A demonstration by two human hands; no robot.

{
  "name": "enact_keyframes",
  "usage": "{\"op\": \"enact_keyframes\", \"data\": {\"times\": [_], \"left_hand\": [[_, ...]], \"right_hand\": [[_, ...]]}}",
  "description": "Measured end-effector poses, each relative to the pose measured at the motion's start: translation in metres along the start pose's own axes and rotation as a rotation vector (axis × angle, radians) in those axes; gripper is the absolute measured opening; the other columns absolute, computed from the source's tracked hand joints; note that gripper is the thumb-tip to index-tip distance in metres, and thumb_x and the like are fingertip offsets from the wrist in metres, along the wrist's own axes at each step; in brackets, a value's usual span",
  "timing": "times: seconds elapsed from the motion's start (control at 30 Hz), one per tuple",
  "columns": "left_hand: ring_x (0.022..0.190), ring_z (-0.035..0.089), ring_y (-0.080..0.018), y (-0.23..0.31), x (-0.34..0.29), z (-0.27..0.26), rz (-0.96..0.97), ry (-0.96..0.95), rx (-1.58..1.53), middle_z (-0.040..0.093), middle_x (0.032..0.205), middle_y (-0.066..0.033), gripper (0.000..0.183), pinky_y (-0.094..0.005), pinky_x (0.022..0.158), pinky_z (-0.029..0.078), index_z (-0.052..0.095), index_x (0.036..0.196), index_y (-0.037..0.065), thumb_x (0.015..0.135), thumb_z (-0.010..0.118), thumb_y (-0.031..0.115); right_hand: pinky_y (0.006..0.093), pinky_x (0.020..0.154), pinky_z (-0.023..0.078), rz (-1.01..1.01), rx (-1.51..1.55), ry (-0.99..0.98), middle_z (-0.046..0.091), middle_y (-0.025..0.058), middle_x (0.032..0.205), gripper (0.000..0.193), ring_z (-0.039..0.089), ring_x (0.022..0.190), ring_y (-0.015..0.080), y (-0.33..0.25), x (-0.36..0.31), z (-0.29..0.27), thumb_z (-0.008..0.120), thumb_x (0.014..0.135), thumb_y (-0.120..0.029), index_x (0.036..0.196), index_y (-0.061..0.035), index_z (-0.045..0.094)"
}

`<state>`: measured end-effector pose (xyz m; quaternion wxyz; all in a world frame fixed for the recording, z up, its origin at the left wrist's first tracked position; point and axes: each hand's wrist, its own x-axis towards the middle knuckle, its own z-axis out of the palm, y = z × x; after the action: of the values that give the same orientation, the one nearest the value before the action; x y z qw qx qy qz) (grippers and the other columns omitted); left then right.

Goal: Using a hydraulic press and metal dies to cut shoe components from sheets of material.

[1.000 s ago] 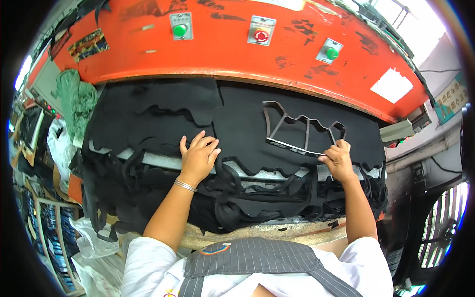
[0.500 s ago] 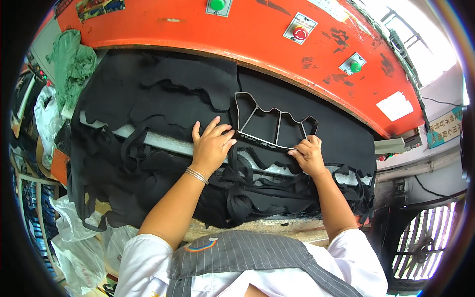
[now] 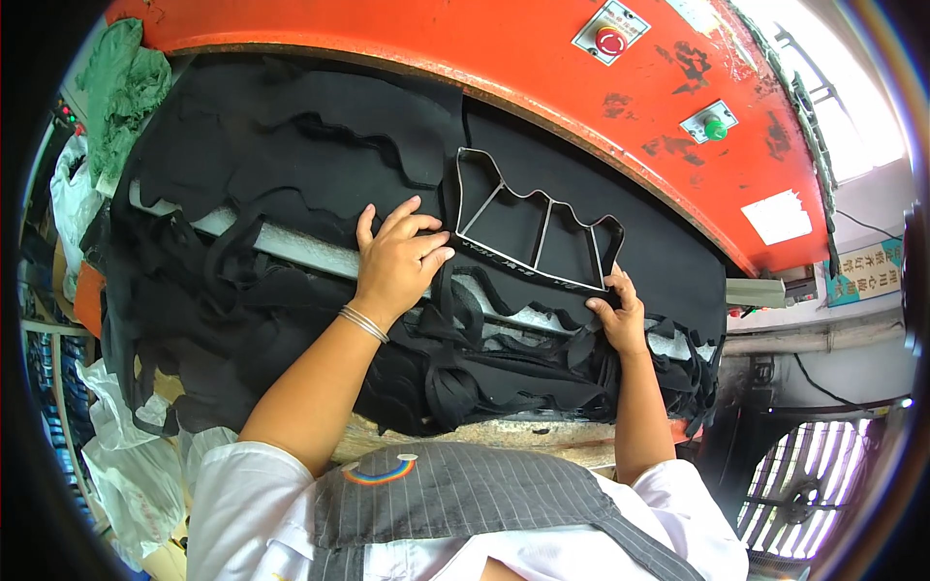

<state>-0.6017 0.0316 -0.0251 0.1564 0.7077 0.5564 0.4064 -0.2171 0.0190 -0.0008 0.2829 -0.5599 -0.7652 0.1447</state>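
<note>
Because the right hand (image 3: 623, 312) slid the pinched metal frame (image 3: 542, 233) leftward, the spread left hand (image 3: 392, 263) was just beside its left end.

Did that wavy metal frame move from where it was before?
Yes, left: the wavy metal cutting die now sits close beside the right edge of the left black sheet; a second ago, a clear gap separated them.

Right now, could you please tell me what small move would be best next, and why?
Perhaps bring the left grip onto the metal cutting die at its left end to steady it: the right grip has only its right end, while the left fingers appear to rest on the black sheet material close by.
</note>
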Motion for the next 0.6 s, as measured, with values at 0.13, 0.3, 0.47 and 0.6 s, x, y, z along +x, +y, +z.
{"op": "enact_keyframes", "data": {"times": [0.13, 0.3, 0.47, 0.6], "left_hand": [[0.127, 0.047, -0.0203, 0.002, -0.004, 0.006, -0.02, 0.007, -0.036, 0.066, 0.106, 0.0025, 0.02, -0.0532, 0.112, 0.013, 0.076, 0.093, 0.012, 0.081, 0.072, 0.027], [0.125, 0.05, -0.0195, 0.004, 0.002, 0.005, 0.018, 0.064, -0.007, 0.069, 0.097, 0.0048, 0.015, -0.0522, 0.111, 0.014, 0.077, 0.087, 0.013, 0.078, 0.074, 0.025], [0.124, 0.05, -0.0207, 0.003, 0.005, 0.004, 0.009, 0.076, 0.008, 0.069, 0.096, 0.0056, 0.014, -0.0509, 0.111, 0.013, 0.076, 0.084, 0.013, 0.078, 0.074, 0.025], [0.124, 0.05, -0.0209, 0.008, 0.012, 0.002, 0.022, 0.065, 0.029, 0.069, 0.096, 0.0053, 0.013, -0.0505, 0.111, 0.013, 0.076, 0.083, 0.013, 0.078, 0.074, 0.025]], "right_hand": [[0.041, 0.106, 0.038, -0.018, 0.089, 0.088, 0.055, 0.0214, 0.133, 0.038, 0.049, 0.127, 0.0353, 0.008, -0.014, 0.005, 0.079, 0.067, 0.001, 0.098, -0.0029, 0.057], [0.0403, 0.105, 0.04, -0.041, 0.152, 0.113, 0.058, 0.0207, 0.129, 0.037, 0.052, 0.125, 0.0356, 0.014, -0.005, 0.004, 0.079, 0.065, 0.004, 0.097, -0.0023, 0.059], [0.039, 0.104, 0.04, -0.106, 0.032, 0.111, 0.06, 0.0222, 0.125, 0.036, 0.053, 0.124, 0.0327, 0.012, 0.003, 0.003, 0.077, 0.068, 0.006, 0.098, -0.0004, 0.059], [0.0397, 0.103, 0.04, -0.115, 0.026, 0.134, 0.063, 0.0206, 0.119, 0.034, 0.055, 0.121, 0.0333, 0.013, 0.008, 0.0, 0.08, 0.065, 0.004, 0.095, 0.0009, 0.062]]}}
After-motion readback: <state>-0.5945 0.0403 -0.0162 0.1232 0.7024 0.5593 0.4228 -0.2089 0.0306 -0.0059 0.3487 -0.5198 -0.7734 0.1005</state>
